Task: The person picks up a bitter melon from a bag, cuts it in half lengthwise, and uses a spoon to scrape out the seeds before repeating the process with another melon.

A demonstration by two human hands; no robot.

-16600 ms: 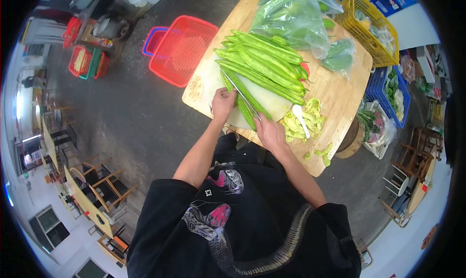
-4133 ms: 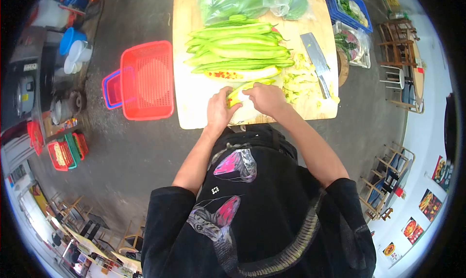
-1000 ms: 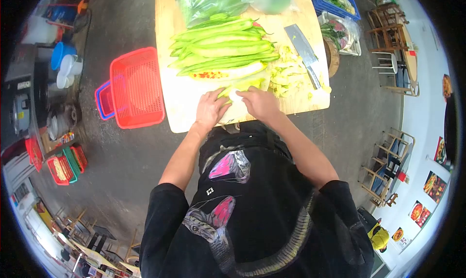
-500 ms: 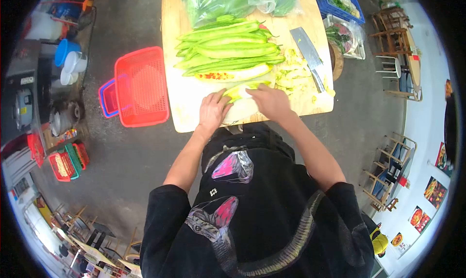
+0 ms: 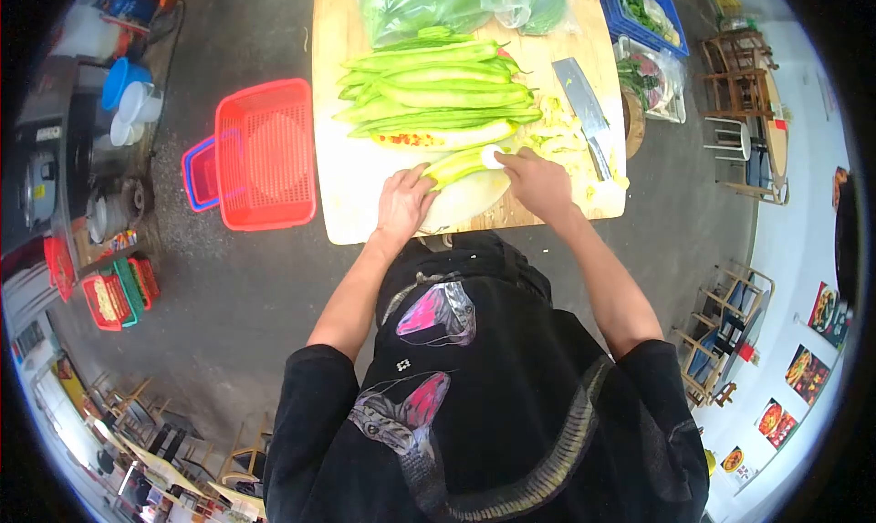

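Observation:
My left hand [image 5: 404, 200] presses the left end of a halved bitter melon [image 5: 453, 166] onto the wooden board. In my right hand [image 5: 540, 183] is a small white rounded tool [image 5: 493, 156], apparently a spoon; its handle is hidden by my fingers. It sits at the melon's right end. Just beyond lies a yellowish half with red seeds [image 5: 409, 140], and behind that a pile of long green bitter melons [image 5: 447, 94]. Scraped pale pulp [image 5: 558, 126] is heaped right of the pile. A cleaver [image 5: 581, 99] rests beside the pulp, handle toward me.
Plastic bags of green vegetables [image 5: 447, 7] lie at the board's far end. A red basket [image 5: 265, 153] stands left of the cutting board [image 5: 342, 222]. Beyond the right edge are a blue crate [image 5: 643, 16] and a bagged vegetable tray [image 5: 652, 80].
My right hand has moved right and slightly nearer me, bringing the white tool into view at the melon's right end. My left hand stays on the melon.

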